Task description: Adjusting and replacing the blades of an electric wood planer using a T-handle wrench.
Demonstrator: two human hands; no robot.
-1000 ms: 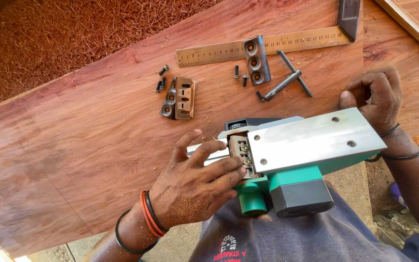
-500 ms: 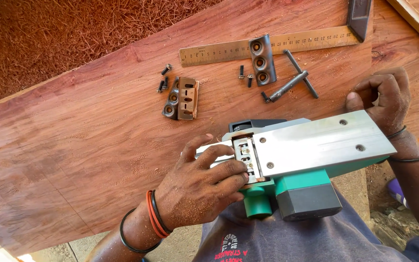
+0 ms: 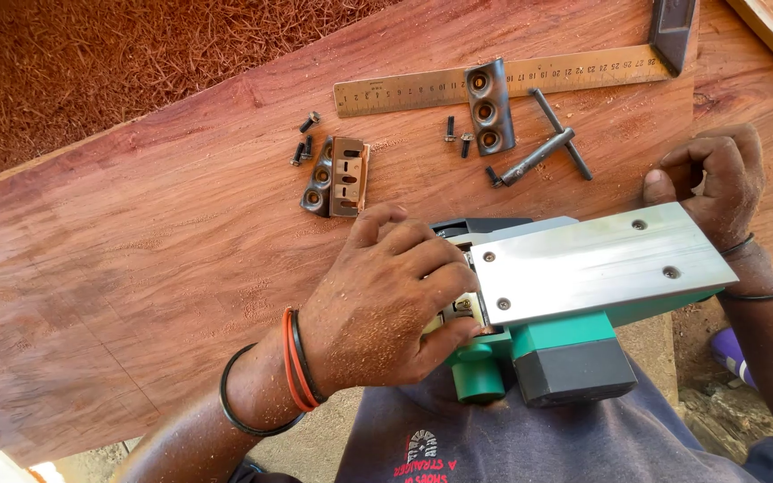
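Left hand (image 3: 386, 300) fingers curled, pressing down; right hand (image 3: 707, 179) apparently clenched, wrists banded.

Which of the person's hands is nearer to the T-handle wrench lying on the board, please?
Right. The right hand sits just right of the T-handle wrench; the left hand is lower left, on the electric planer.

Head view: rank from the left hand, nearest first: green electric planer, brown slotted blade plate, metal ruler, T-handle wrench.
1. Green electric planer: under the left hand, touching.
2. Brown slotted blade plate: just beyond the fingers, on the board.
3. T-handle wrench: up and right.
4. Metal ruler: along the far edge; close to the wrench's rank, hard to call.
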